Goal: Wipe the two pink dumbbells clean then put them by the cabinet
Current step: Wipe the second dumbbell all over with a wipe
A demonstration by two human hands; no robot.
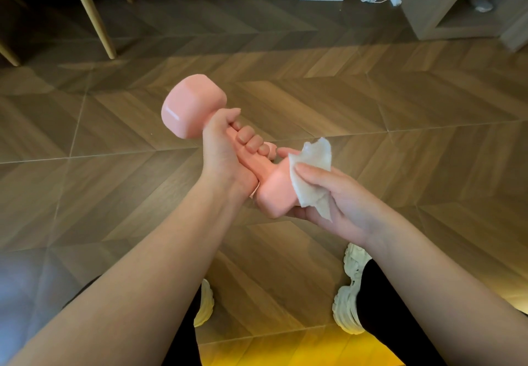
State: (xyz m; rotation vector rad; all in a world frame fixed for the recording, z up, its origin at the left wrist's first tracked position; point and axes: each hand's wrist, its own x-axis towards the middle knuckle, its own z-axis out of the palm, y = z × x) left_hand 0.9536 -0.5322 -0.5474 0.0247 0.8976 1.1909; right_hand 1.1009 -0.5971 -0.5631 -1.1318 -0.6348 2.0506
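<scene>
We judge the pink dumbbell [194,108] stiff, smooth, hefty: left grip [223,151] clasps its handle, the surest hold; right grip [343,208] pinches tissue [311,171] against it.

1. Soft, even daylight fills the middle of the wooden floor [371,108]; the far strip of it lies in a darker band of shadow.
2. The pink dumbbell [188,108] carries a small pale sheen on its upper head (satin, not a hard glare), while the white tissue [313,171] is the brightest thing here, nearly blown out.
3. The left hand [225,148] and right hand [337,202] are sharp, with gentle shade between them.
4. A warm yellow glow stains the floor's bottom edge; a cool bluish wash sits lower left.
5. The wide lens makes the chair legs [85,8] lean and the floor seams bow, and the cabinet [428,0] smears at the top right corner.
</scene>
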